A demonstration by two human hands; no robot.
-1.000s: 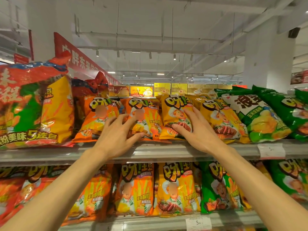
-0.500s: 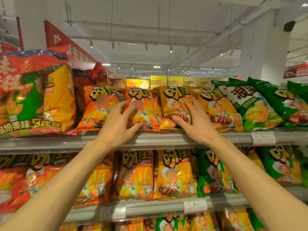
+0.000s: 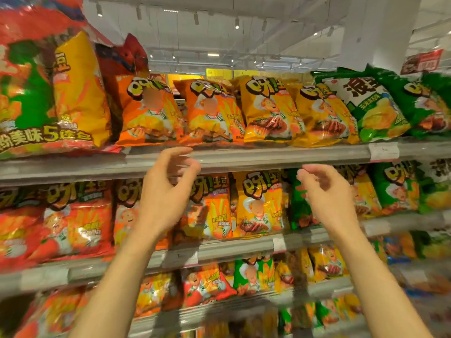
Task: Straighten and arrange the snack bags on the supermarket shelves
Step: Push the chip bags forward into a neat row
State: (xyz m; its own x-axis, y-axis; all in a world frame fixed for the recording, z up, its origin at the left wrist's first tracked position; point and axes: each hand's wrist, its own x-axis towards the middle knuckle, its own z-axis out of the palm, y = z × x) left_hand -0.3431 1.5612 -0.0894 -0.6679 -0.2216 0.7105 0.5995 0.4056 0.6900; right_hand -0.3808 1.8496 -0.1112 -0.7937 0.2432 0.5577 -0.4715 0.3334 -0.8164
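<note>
On the top shelf (image 3: 244, 157) two orange snack bags (image 3: 148, 113) (image 3: 212, 113) and two yellow snack bags (image 3: 271, 111) (image 3: 324, 115) lean side by side. My left hand (image 3: 166, 191) hangs just below the shelf's front rail, fingers loosely curled and apart, holding nothing. My right hand (image 3: 327, 191) is level with it, in front of the second shelf's bags, also curled and empty. Behind my hands, orange (image 3: 212, 206), yellow (image 3: 261, 203) and green bags (image 3: 300, 206) stand on the second shelf.
A large red multipack (image 3: 41, 93) fills the top shelf's left end; green bags (image 3: 371, 106) fill its right end. Red bags (image 3: 73, 220) stand at the left of the second shelf. Lower shelves (image 3: 219, 254) hold more mixed bags. A price tag (image 3: 383, 151) sits on the top rail.
Both hands have let go of the top-shelf bags and dropped below the shelf's front rail. The view has tilted down, showing more lower shelves.
</note>
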